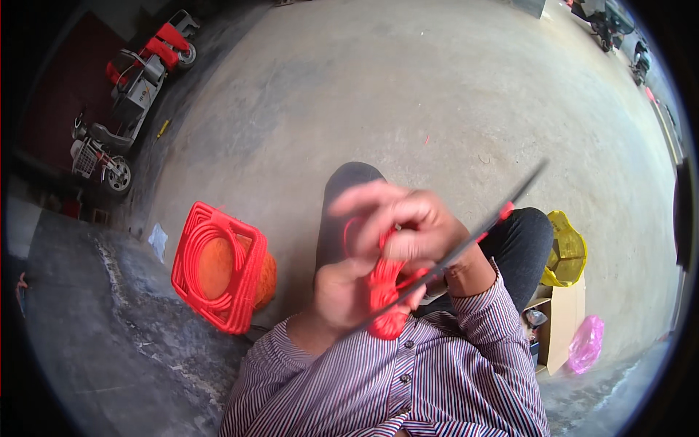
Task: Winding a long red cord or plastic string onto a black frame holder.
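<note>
Concrete floor [291,109]; mid-frame, left hand [339,293] holds red bundle [384,282], apparently to steady it; right hand [426,221] blurred, grip unclear.

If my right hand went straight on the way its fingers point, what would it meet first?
Perhaps your dark-trousered left knee, which shows behind the blurred fingers of the right hand; depth is unclear, so it might pass above.
</note>
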{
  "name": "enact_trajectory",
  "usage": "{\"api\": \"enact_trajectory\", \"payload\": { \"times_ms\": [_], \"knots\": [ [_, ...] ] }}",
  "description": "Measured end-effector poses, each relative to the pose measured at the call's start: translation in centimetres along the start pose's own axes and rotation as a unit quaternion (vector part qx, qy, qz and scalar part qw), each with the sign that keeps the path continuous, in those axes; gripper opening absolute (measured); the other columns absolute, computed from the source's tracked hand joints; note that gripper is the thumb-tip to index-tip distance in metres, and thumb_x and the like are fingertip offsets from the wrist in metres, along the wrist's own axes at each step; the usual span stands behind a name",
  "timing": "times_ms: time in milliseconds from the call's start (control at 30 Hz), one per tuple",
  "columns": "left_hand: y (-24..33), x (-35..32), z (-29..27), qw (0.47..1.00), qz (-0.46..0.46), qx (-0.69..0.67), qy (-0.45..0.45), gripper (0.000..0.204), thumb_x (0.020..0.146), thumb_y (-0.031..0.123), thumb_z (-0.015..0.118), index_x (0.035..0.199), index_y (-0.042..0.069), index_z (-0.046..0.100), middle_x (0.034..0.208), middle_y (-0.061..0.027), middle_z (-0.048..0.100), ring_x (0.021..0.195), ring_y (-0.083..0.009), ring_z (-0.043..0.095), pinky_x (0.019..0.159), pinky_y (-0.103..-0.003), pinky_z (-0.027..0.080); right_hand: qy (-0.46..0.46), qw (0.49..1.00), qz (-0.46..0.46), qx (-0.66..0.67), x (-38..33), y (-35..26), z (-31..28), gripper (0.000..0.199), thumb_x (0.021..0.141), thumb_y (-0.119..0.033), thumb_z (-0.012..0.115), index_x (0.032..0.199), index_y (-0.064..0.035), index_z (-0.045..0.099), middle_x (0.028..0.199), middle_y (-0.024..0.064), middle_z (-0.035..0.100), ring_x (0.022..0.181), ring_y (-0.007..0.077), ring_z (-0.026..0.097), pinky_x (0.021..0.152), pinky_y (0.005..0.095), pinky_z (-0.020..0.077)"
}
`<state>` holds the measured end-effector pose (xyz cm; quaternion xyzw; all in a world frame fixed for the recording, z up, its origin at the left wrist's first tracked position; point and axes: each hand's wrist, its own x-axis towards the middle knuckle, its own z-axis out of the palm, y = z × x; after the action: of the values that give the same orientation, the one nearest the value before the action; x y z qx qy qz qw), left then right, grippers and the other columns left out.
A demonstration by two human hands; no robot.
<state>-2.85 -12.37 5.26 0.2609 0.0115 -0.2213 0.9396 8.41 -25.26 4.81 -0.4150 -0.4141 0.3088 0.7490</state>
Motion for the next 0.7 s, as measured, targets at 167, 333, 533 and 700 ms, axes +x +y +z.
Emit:
{"api": "enact_trajectory", "payload": {
  "times_ms": [167, 333, 533, 700],
  "knots": [
    [0.1, -1.0, -2.9, 0.983, 0.151, -0.010, 0.103, 0.062, 0.081, 0.020, 0.071, 0.132, -0.003, 0.042, 0.114, -0.0168, 0.056, 0.094, -0.0258, 0.060, 0.078, -0.034, 0.050, 0.130, 0.983, 0.094, 0.087, -4.8, 3.9, -1.6, 0.049, 0.075, -0.010, 0.072, 0.120, -0.0011, 0.056, 0.114, 0.0062, 0.061, 0.105, 0.0179, 0.057, 0.093, 0.0315, 0.0430],
    [0.6, -0.7, -2.3, 0.945, 0.214, 0.157, 0.190, 0.047, 0.086, 0.017, 0.068, 0.125, 0.001, 0.047, 0.099, -0.0124, 0.058, 0.068, -0.0156, 0.056, 0.048, -0.026, 0.044, 0.198, 0.972, 0.105, 0.063, -5.6, 3.0, 4.1, 0.051, 0.069, -0.004, 0.077, 0.115, -0.0008, 0.056, 0.109, 0.0058, 0.060, 0.099, 0.0145, 0.057, 0.090, 0.0277, 0.0430],
    [1.5, -1.7, -3.8, 0.971, 0.178, 0.132, 0.085, 0.054, 0.083, 0.010, 0.065, 0.132, 0.005, 0.045, 0.097, -0.0120, 0.055, 0.064, -0.0152, 0.051, 0.045, -0.026, 0.039, 0.315, 0.946, -0.051, 0.053, -6.1, 2.3, 0.5, 0.025, 0.075, -0.006, 0.068, 0.097, -0.0014, 0.059, 0.095, 0.0056, 0.058, 0.087, 0.0138, 0.057, 0.081, 0.0261, 0.0453],
    [2.1, -2.5, -3.9, 0.968, 0.191, 0.150, 0.060, 0.067, 0.087, 0.014, 0.062, 0.145, 0.010, 0.031, 0.093, -0.0100, 0.048, 0.061, -0.0130, 0.045, 0.044, -0.023, 0.037, 0.447, 0.835, -0.195, 0.257, -5.9, -1.0, -4.5, 0.042, 0.090, -0.041, 0.059, 0.100, -0.0002, 0.052, 0.088, 0.0087, 0.055, 0.081, 0.0213, 0.056, 0.077, 0.0314, 0.0476]
  ]
}}
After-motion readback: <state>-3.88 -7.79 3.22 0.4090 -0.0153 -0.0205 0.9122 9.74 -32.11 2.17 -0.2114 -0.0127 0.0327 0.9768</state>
